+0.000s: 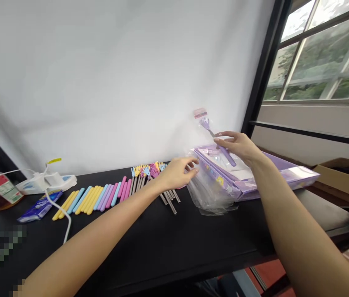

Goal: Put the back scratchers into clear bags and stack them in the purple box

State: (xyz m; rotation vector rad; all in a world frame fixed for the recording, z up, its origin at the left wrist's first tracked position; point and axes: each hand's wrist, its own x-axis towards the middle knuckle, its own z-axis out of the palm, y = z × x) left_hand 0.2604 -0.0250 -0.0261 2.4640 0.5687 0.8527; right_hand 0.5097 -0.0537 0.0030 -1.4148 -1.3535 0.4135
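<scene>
We are pinching the purple scratcher [227,157] in our right hand [235,147], above the purple box [220,180]. Our left hand [180,172] is hovering with parted, curled fingers by the clear bags [210,201], perhaps touching them. Handles [95,199] are lying leftward on the table [168,251].

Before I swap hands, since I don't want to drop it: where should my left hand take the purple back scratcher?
Probably by the lower end of its handle, coming from the left. The purple back scratcher slants, head up, and its thicker handle juts out below the right hand; the left hand is on that side.
</scene>
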